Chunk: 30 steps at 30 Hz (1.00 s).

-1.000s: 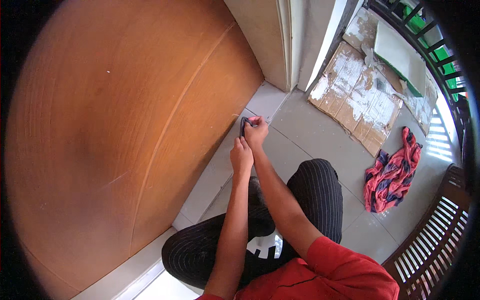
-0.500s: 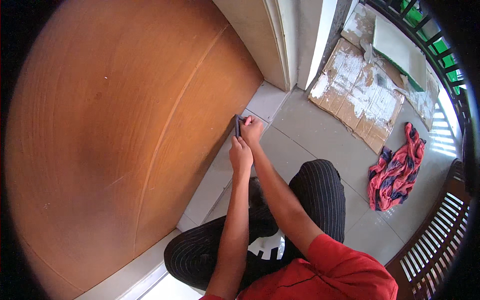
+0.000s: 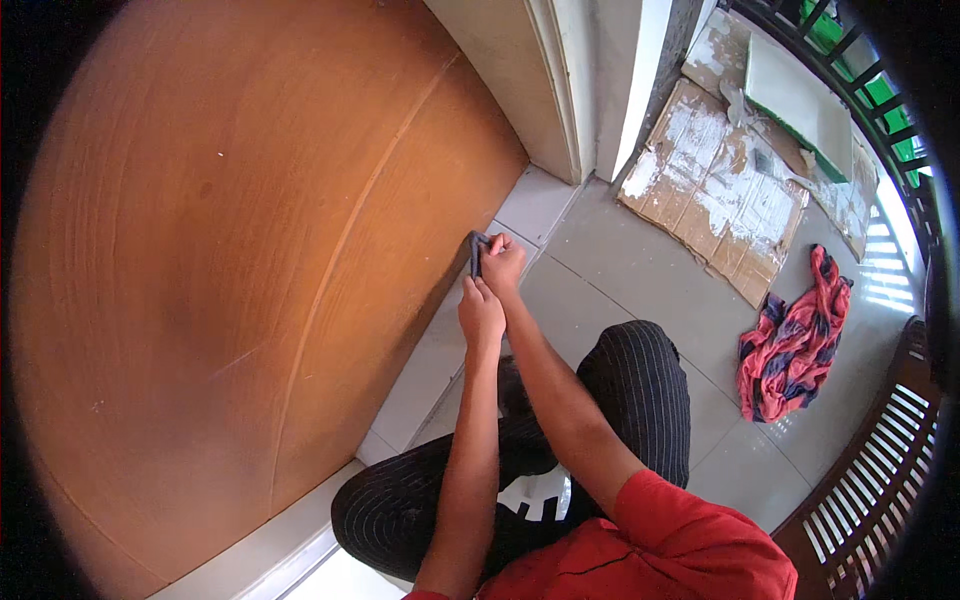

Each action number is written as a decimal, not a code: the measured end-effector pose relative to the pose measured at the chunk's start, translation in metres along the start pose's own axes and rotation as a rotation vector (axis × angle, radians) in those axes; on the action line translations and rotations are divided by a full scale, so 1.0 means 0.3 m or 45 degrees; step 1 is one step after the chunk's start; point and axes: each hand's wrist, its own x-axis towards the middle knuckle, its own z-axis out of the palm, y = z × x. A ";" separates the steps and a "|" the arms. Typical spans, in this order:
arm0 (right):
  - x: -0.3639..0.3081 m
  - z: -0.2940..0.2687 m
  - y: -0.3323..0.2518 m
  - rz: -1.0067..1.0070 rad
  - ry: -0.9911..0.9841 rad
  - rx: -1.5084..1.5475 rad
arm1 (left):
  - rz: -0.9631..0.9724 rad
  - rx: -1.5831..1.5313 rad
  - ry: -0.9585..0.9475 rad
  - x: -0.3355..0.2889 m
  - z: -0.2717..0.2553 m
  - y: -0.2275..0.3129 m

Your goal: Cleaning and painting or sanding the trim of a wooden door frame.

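Note:
A dark grey, narrow strip (image 3: 475, 262) is bent at its upper end, beside the lower edge of a brown wooden door (image 3: 230, 250). My left hand (image 3: 482, 312) is closed on the strip's lower end. Just above and to the right, my right hand (image 3: 503, 264) pinches its bent upper end. Both hands are close together over the pale tiled sill, near the door. The strip's exact kind is too small to tell, and my fingers cover both of its ends.
Paint-smeared cardboard (image 3: 720, 190) lies on the grey tiles at the upper right, with a white and green tray (image 3: 800, 100) on it. A crumpled red and navy cloth (image 3: 795, 340) lies to the right. A slatted brown bench (image 3: 865, 470) stands at the lower right. The door frame (image 3: 545, 90) rises ahead.
The strip's upper bend has become slightly rounder beside my right hand. Both hands stay in nearly the same place, still gripping it.

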 end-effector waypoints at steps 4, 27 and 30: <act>0.018 -0.011 0.004 0.149 -0.013 -0.271 | 0.218 0.000 0.124 0.032 0.034 -0.044; 0.011 -0.016 -0.029 0.156 -0.076 -0.191 | 0.087 -0.061 0.059 0.027 0.035 -0.017; 0.028 -0.012 -0.037 0.052 -0.044 -0.078 | 0.096 -0.144 0.098 0.020 0.036 -0.003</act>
